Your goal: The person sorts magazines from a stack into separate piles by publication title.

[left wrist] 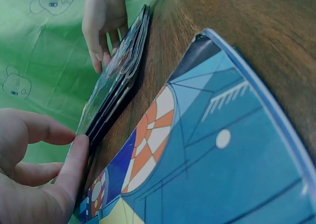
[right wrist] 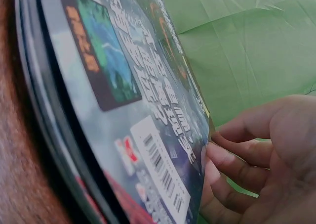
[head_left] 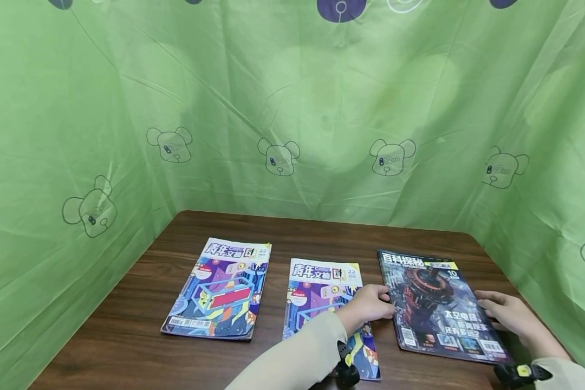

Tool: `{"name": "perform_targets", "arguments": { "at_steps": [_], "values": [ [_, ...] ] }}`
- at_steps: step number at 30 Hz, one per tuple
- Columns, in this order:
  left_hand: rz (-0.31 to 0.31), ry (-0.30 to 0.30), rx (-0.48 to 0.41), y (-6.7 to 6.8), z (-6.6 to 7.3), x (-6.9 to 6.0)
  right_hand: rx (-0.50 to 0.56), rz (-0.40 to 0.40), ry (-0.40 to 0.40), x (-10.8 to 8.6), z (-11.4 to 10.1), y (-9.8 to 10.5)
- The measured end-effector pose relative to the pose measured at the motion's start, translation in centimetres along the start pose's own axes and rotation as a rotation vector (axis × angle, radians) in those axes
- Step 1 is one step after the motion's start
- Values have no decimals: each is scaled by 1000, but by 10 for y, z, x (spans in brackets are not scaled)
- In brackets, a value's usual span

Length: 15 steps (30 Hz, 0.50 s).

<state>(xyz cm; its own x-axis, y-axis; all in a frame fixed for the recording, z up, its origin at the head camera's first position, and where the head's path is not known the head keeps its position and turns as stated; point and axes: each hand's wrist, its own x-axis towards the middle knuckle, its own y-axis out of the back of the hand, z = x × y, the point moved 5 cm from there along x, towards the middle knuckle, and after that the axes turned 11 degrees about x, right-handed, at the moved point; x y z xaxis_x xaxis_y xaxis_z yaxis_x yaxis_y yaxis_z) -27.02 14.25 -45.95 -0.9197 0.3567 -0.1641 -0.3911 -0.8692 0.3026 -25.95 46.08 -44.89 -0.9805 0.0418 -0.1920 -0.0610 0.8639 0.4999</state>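
Observation:
A stack of dark magazines [head_left: 434, 309], with a machine pictured on the top cover, lies at the table's right. My left hand [head_left: 368, 306] holds its left edge with thumb and fingers; the left wrist view shows the thumb [left wrist: 75, 162] against the spine side. On the opposite edge, my right hand [head_left: 514, 317] has its curled fingers, and the right wrist view shows the fingertips [right wrist: 217, 159] meeting the cover's edge. How far they reach underneath is hidden. A purple-and-blue magazine [head_left: 302, 295] lies under my left forearm, partly covered by it.
Another purple-and-blue magazine [head_left: 219, 292] lies to the left on the brown wooden table [head_left: 141, 303]. Green curtains [head_left: 322, 108] with bear drawings hang close behind the table and along both its sides. Each wrist carries a black strapped device [head_left: 346, 365].

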Motion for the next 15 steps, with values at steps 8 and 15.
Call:
{"name": "perform_targets", "arguments": {
  "at_steps": [8, 15],
  "values": [
    [-5, 8, 1, 0, 1, -1, 8, 0, -23, 0, 0, 1],
    [-22, -8, -23, 1, 1, -1, 7, 5, -24, 1, -4, 0]
  ]
}}
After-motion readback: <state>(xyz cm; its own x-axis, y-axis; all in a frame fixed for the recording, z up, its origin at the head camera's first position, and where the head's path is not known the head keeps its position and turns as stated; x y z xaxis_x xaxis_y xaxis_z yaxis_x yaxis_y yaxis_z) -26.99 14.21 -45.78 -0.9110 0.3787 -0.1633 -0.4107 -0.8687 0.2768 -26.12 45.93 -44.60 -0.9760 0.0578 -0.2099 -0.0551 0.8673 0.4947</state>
